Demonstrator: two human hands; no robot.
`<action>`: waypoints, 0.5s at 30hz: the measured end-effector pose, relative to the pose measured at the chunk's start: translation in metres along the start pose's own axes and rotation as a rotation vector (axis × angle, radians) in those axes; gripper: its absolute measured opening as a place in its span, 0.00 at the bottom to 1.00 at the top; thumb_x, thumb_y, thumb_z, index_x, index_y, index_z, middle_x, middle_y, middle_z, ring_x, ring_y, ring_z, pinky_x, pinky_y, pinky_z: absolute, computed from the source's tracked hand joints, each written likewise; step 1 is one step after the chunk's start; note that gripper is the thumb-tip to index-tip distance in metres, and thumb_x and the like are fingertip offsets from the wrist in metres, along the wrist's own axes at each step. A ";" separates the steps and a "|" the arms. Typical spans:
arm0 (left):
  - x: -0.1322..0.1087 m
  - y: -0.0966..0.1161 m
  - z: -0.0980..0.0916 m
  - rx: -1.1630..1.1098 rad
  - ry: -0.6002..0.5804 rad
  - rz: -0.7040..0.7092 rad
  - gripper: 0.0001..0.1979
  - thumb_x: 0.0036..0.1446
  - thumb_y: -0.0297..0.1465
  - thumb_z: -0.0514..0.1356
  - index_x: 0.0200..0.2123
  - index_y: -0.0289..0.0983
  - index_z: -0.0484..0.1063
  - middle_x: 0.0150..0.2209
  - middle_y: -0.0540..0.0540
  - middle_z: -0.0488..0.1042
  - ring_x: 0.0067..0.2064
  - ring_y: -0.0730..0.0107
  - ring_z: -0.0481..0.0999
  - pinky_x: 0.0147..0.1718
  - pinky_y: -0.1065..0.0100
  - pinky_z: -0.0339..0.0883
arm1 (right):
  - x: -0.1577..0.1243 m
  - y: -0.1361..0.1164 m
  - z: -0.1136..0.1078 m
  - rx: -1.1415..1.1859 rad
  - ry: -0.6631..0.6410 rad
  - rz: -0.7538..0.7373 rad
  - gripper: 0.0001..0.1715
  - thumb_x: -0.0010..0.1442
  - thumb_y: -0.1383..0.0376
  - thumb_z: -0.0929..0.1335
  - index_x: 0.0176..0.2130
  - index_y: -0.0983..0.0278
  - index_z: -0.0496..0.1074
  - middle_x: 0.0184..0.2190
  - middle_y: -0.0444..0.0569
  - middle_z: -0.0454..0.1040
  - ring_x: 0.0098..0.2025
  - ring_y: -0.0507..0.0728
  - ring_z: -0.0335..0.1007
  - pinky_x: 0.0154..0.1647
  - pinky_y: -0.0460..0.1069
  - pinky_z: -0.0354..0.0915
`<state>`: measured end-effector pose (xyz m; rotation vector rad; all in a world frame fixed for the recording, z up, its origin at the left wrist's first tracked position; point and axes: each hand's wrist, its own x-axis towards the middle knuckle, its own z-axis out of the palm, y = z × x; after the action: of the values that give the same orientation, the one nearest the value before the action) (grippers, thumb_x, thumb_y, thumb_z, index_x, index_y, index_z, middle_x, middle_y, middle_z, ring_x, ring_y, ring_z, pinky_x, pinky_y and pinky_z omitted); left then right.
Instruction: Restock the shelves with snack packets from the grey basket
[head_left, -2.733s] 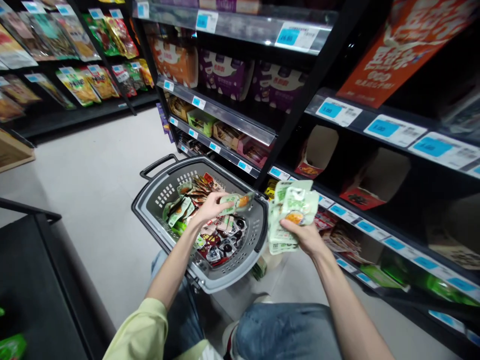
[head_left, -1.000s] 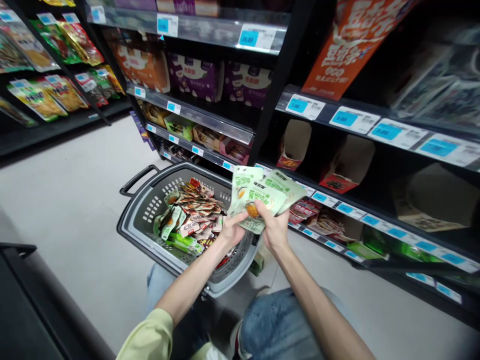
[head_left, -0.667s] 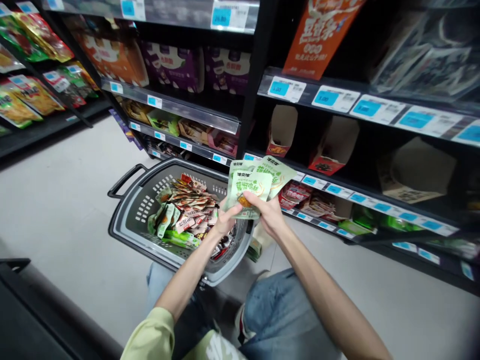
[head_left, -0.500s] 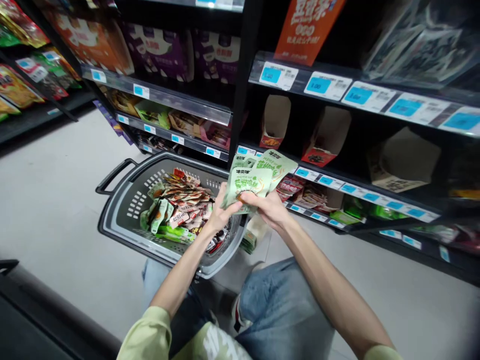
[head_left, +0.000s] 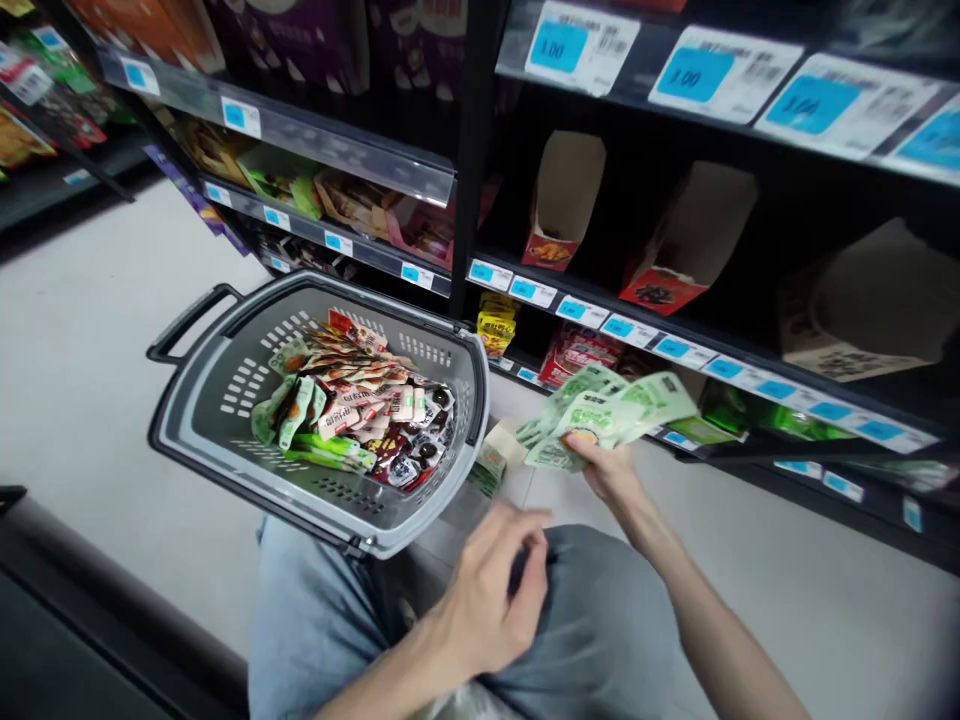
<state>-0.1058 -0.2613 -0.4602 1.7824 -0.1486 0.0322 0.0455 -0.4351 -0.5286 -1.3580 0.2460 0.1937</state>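
My right hand (head_left: 609, 476) grips a fanned stack of pale green snack packets (head_left: 611, 414), held low in front of the bottom shelves. My left hand (head_left: 491, 590) has dropped near my knee, over blue jeans; its fingers are loosely curled and hold nothing I can see. A grey shopping basket (head_left: 217, 340) stands on the floor to the left, filled with several small snack packets (head_left: 352, 395) in green, red and black.
Black shelving (head_left: 472, 130) with blue price tags runs along the right and back. Open cardboard display boxes (head_left: 559, 205) stand on the middle shelf. A yellow packet (head_left: 496, 330) and more goods lie on the lowest shelf. Pale floor lies left of the basket.
My left hand let go of the green packets and dropped to my knee. My right hand lowered the stack toward the bottom shelf. The view tilted downward.
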 end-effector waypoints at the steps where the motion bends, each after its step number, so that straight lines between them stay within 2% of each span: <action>1: -0.011 -0.022 0.011 -0.027 -0.122 -0.077 0.22 0.63 0.26 0.52 0.59 0.49 0.66 0.42 0.44 0.73 0.45 0.60 0.74 0.48 0.59 0.69 | 0.004 0.024 -0.009 -0.010 0.083 -0.024 0.36 0.33 0.58 0.81 0.43 0.62 0.75 0.37 0.51 0.81 0.39 0.63 0.79 0.47 0.60 0.75; 2: -0.018 -0.049 0.022 -0.029 -0.207 -0.178 0.21 0.63 0.25 0.50 0.54 0.46 0.70 0.42 0.44 0.73 0.45 0.60 0.74 0.48 0.58 0.69 | 0.007 0.049 -0.015 -0.039 0.153 -0.038 0.35 0.35 0.56 0.80 0.43 0.63 0.74 0.38 0.52 0.81 0.41 0.63 0.79 0.49 0.61 0.74; 3: -0.022 -0.080 0.031 -0.006 -0.238 -0.259 0.20 0.60 0.23 0.50 0.50 0.44 0.73 0.43 0.42 0.74 0.46 0.58 0.75 0.49 0.57 0.69 | 0.010 0.074 -0.019 -0.089 0.224 -0.049 0.35 0.36 0.54 0.79 0.43 0.63 0.74 0.39 0.53 0.81 0.43 0.64 0.78 0.51 0.61 0.73; 4: -0.023 -0.111 0.038 0.041 -0.266 -0.309 0.22 0.55 0.21 0.52 0.50 0.42 0.73 0.47 0.40 0.74 0.51 0.54 0.74 0.53 0.54 0.67 | 0.012 0.098 -0.021 -0.163 0.262 -0.046 0.34 0.37 0.53 0.78 0.43 0.64 0.74 0.40 0.54 0.81 0.44 0.64 0.78 0.53 0.62 0.71; 6: -0.016 -0.172 0.049 0.114 -0.287 -0.341 0.30 0.44 0.20 0.58 0.53 0.40 0.72 0.57 0.37 0.70 0.62 0.43 0.65 0.62 0.48 0.57 | 0.016 0.141 -0.017 -0.325 0.286 -0.044 0.31 0.41 0.51 0.77 0.41 0.65 0.74 0.41 0.56 0.80 0.45 0.64 0.78 0.54 0.63 0.70; 7: -0.010 -0.199 0.054 0.096 -0.273 -0.341 0.32 0.40 0.20 0.60 0.53 0.40 0.73 0.60 0.36 0.68 0.65 0.39 0.61 0.65 0.46 0.50 | 0.019 0.159 -0.014 -0.387 0.282 -0.050 0.29 0.42 0.50 0.76 0.40 0.65 0.74 0.41 0.56 0.80 0.46 0.64 0.78 0.55 0.63 0.69; 9: 0.004 -0.240 0.061 -0.066 -0.141 -0.363 0.29 0.39 0.21 0.61 0.49 0.42 0.75 0.61 0.39 0.68 0.69 0.40 0.55 0.69 0.49 0.40 | 0.024 0.187 -0.005 -0.455 0.278 -0.074 0.29 0.43 0.49 0.74 0.39 0.64 0.72 0.41 0.56 0.80 0.47 0.64 0.77 0.55 0.65 0.68; 12: 0.022 -0.274 0.075 -0.318 0.062 -0.433 0.15 0.43 0.25 0.62 0.37 0.44 0.77 0.55 0.42 0.73 0.69 0.45 0.55 0.70 0.54 0.35 | 0.033 0.214 0.005 -0.470 0.301 -0.109 0.33 0.41 0.49 0.74 0.42 0.63 0.68 0.45 0.58 0.78 0.50 0.65 0.75 0.56 0.67 0.67; 15: 0.035 -0.281 0.088 -0.400 0.145 -0.503 0.05 0.44 0.28 0.64 0.27 0.44 0.73 0.49 0.41 0.76 0.69 0.43 0.55 0.69 0.52 0.33 | 0.036 0.228 0.002 -0.462 0.284 -0.132 0.37 0.38 0.51 0.77 0.45 0.61 0.65 0.46 0.58 0.78 0.48 0.65 0.77 0.53 0.65 0.69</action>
<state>-0.0428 -0.2913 -0.7487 1.3695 0.3764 -0.2154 0.0169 -0.3876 -0.7528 -1.8571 0.3622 -0.0605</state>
